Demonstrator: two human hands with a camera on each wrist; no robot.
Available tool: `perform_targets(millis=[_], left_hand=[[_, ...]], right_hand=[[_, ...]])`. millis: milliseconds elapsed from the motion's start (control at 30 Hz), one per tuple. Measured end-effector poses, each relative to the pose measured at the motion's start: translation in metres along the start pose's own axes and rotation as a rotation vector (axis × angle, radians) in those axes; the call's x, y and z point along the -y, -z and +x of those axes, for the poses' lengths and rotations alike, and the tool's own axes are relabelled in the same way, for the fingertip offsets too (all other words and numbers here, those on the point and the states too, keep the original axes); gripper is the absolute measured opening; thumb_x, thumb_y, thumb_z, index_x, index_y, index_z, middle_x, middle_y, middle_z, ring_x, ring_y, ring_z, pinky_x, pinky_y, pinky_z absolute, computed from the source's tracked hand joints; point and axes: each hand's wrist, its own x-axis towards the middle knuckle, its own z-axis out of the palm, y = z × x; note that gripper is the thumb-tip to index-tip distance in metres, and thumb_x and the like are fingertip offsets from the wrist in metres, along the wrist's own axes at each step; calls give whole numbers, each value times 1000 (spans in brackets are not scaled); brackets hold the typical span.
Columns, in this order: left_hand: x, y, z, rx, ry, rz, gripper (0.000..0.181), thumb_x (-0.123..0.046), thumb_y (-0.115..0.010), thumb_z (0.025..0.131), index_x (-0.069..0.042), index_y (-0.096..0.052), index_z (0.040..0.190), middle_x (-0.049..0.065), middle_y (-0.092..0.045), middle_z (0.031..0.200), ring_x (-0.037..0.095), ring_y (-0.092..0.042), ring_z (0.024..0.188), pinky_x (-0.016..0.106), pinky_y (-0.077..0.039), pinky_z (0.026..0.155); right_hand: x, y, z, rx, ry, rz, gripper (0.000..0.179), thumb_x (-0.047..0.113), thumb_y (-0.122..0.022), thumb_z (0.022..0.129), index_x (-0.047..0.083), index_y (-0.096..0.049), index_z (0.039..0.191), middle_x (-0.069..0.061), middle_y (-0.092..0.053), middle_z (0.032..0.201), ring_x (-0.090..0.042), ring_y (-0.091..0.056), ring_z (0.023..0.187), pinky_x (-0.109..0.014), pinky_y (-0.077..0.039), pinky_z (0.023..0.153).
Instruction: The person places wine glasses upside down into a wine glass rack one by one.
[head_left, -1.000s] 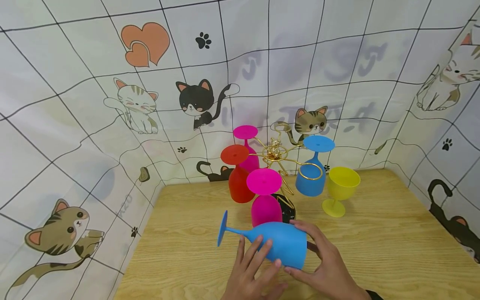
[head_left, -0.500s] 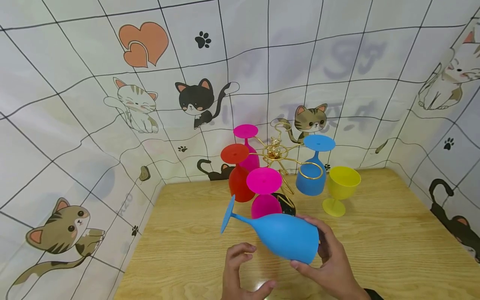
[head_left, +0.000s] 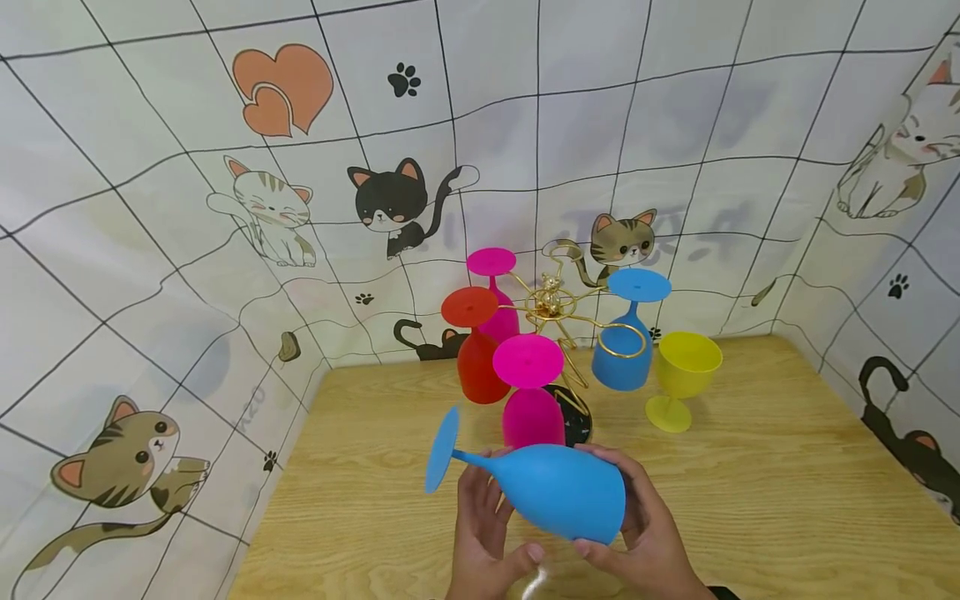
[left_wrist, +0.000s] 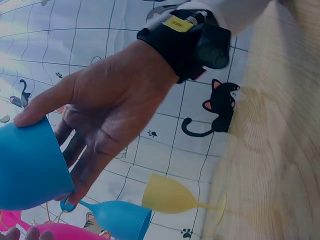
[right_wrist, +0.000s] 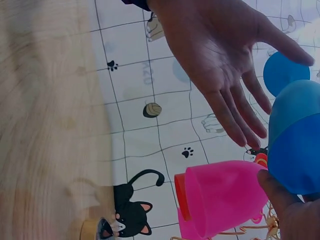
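Observation:
A blue plastic goblet (head_left: 562,492) lies sideways in the air over the table, its foot to the left and its rim to the right. My right hand (head_left: 652,542) grips the bowl near the rim, thumb in front and fingers behind; the left wrist view also shows this right hand (left_wrist: 115,95). Near the stem, my left hand (head_left: 480,542) has its thumb apart and its fingers partly hidden behind the goblet. In the right wrist view the left hand (right_wrist: 215,65) has extended fingers beside the bowl, not curled round it.
Behind stands a gold wire rack (head_left: 550,304) on a black base (head_left: 576,425). On it hang upside-down goblets: front pink (head_left: 528,362), red (head_left: 480,367), rear pink (head_left: 491,262) and blue (head_left: 637,286). A yellow goblet (head_left: 686,367) stands upright at right. Cat-print sheeting surrounds the table (head_left: 360,517).
The left hand's fingers rested on the bowl, came off it with the hand lower, and now reach up behind the stem. The right hand's goblet moved up and right, then back down and left.

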Motion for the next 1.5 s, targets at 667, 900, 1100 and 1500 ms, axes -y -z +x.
perform_targets(millis=[667, 900, 1100, 1500], left_hand=[[-4, -21, -1, -144, 302, -92, 96, -20, -75, 85, -22, -4, 150, 16, -33, 151, 34, -47, 131, 47, -50, 103], [-3, -21, -3, -198, 338, -103, 93, -17, -76, 83, -25, -9, 148, 16, -37, 146, 35, -51, 126, 51, -51, 99], [-2, -21, -4, -227, 343, -91, 92, -16, -76, 83, -25, -11, 148, 17, -38, 145, 35, -52, 124, 52, -52, 97], [-2, -13, -1, -206, 327, 18, 100, -17, -80, 80, -29, -11, 152, 16, -40, 147, 36, -51, 127, 53, -49, 102]], right_hand=[[-15, -16, -1, 72, 131, -56, 92, -17, -79, 66, -9, -30, 143, -21, -38, 146, -12, -46, 132, -25, -51, 100], [-15, -17, -2, 81, 105, -115, 92, -13, -81, 68, -6, -30, 144, -26, -36, 145, -9, -46, 131, -26, -54, 95], [-14, -18, -2, 93, 102, -178, 101, -6, -86, 66, -4, -27, 147, -25, -35, 147, -8, -43, 134, -22, -48, 101], [-1, -11, 0, 101, 89, -312, 111, 9, -89, 64, 3, -22, 152, -19, -33, 153, -8, -35, 142, -12, -26, 111]])
